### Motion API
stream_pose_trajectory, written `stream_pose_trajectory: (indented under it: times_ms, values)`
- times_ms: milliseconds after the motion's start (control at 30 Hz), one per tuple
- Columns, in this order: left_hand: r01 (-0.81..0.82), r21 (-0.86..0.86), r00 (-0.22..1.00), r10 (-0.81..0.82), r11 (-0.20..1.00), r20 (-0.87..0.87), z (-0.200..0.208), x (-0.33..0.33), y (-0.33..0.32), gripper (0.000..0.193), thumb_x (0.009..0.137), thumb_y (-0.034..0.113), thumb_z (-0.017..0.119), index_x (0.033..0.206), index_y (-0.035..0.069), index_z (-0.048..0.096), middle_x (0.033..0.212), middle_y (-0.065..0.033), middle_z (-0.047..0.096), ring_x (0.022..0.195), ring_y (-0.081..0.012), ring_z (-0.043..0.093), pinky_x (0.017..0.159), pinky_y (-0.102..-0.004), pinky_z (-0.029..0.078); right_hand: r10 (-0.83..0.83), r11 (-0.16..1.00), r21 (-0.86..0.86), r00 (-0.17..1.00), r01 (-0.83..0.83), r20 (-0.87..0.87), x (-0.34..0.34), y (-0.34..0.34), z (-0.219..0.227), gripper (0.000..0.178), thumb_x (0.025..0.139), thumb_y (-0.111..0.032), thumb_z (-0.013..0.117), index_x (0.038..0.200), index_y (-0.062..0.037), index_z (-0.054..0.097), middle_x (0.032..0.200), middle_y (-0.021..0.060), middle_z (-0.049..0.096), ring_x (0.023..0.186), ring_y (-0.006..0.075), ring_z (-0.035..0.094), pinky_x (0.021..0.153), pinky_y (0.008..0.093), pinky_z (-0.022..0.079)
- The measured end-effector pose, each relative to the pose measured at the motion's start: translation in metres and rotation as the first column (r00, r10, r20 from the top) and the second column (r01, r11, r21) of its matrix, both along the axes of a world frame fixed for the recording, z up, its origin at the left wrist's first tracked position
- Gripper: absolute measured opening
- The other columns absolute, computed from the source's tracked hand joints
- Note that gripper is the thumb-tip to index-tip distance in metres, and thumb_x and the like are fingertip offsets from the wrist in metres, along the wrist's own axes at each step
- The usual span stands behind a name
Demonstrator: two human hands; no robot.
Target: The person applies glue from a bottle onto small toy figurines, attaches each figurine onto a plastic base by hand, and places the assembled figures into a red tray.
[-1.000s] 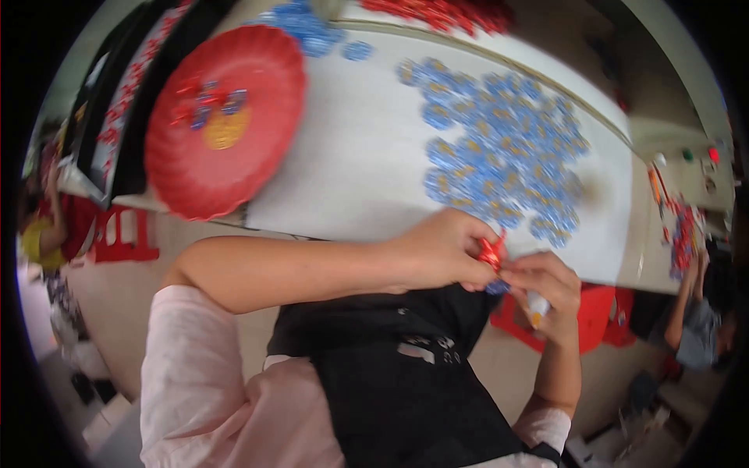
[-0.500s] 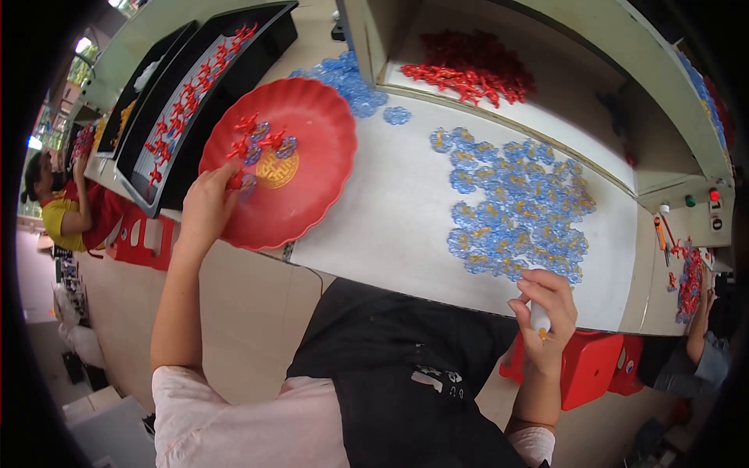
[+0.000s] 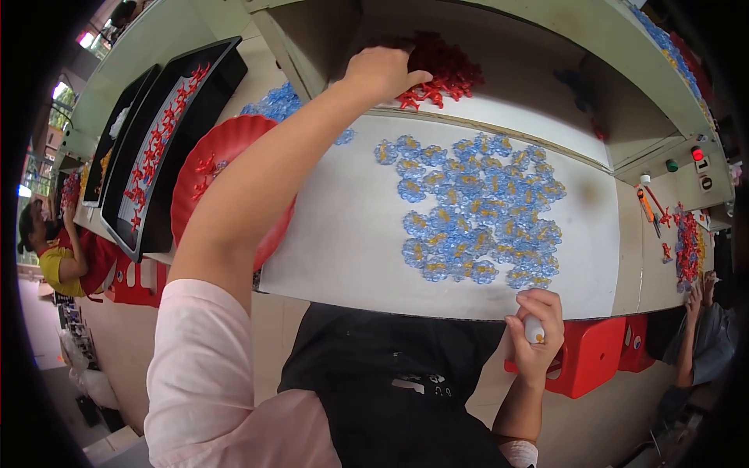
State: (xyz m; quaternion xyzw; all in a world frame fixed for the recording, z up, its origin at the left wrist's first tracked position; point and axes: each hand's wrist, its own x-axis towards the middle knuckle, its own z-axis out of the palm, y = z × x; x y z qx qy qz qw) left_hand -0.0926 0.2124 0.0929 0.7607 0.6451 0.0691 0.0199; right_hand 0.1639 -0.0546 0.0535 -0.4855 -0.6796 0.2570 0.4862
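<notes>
My left hand [image 3: 381, 73] reaches across to the shelf compartment, at the left side of a pile of red plastic figures [image 3: 446, 72]. Its thumb is stretched out and apart; the other fingertips are mostly hidden, and nothing shows in its grip. Near the table's front edge, my right hand [image 3: 537, 360] is closed around a small white bottle [image 3: 534, 331] with an orange-yellow end. Just beyond it lie many clear blue flower-shaped pieces [image 3: 460, 238] with yellowish middles. My left forearm partly covers a red scalloped plate [image 3: 184, 204] holding a few red figures [image 3: 204, 168].
Black trays [image 3: 226, 66] stand at the left, one with a row of red figures. More blue pieces [image 3: 273, 101] lie behind the plate. Red stools [image 3: 587, 355] stand beside the table. Co-workers sit at far left and far right. An orange-handled tool [image 3: 646, 206] lies at right.
My left hand has left the red plate and moved right and away to the red figures in the shelf. My right hand still holds the bottle. The view has shifted a little.
</notes>
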Motion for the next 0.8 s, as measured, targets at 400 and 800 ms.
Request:
stream_pose_trajectory:
  times_ms: [400, 800]
  values:
    - [0.064, 0.208, 0.717, -0.19, 0.976, 0.671, -0.021, -0.02, -0.009, 0.031, 0.073, 0.013, 0.058, 0.103, 0.005, 0.054, 0.085, -0.0118, 0.061, 0.08, -0.0199, 0.058, 0.072, -0.0289, 0.044, -0.058, 0.997, -0.05, 0.985, 0.051, -0.16, 0.028, -0.013, -0.011, 0.04, 0.061, 0.011, 0.054, 0.099, 0.0001, 0.046, 0.101, 0.0139, 0.042, 0.063, 0.0118, 0.048, 0.061, 0.0236, 0.04]
    - [0.6, -0.397, -0.174, 0.597, 0.695, 0.783, -0.052, 0.039, -0.218, 0.017, 0.077, 0.005, 0.057, 0.093, 0.006, 0.05, 0.086, -0.0051, 0.059, 0.079, -0.0109, 0.055, 0.073, -0.0241, 0.043, -0.084, 0.994, -0.094, 0.93, 0.054, -0.357, 0.007, -0.043, -0.02, 0.027, 0.072, -0.008, 0.054, 0.095, -0.0009, 0.041, 0.092, 0.0117, 0.039, 0.069, 0.0214, 0.053, 0.056, 0.0291, 0.046]
